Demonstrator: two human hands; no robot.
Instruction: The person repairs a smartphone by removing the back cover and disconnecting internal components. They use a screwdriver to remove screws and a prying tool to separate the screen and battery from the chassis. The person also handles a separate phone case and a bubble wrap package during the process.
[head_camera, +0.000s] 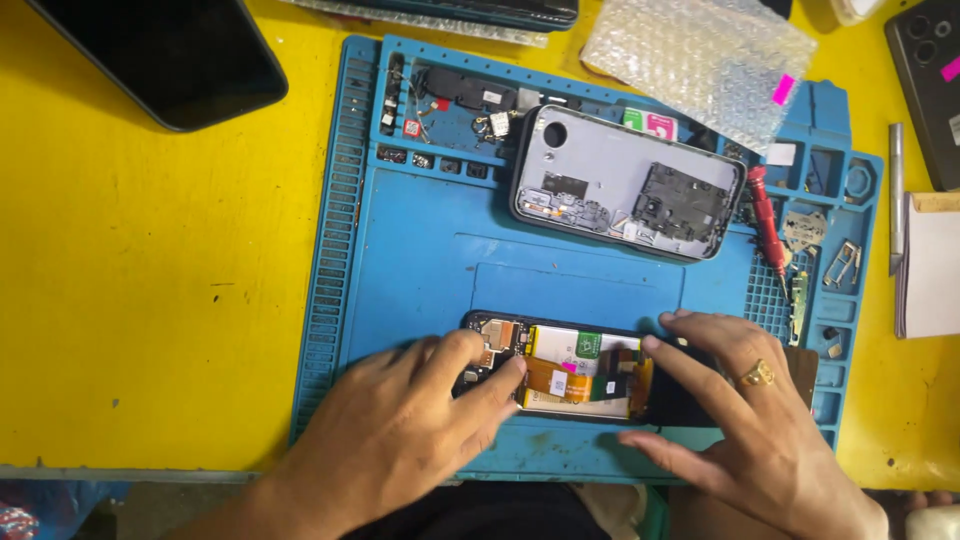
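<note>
Palms-down, both hands on opened phone

opened phone: ends hidden under hands | dark phone: cut by top edge

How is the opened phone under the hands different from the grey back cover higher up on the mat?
The opened phone shows a battery and orange flex cable; the back cover shows a pale grey inner shell. Both hands rest on the phone; the cover lies untouched. The phone lies level, the cover slightly tilted. Both sit on the blue mat.
</note>
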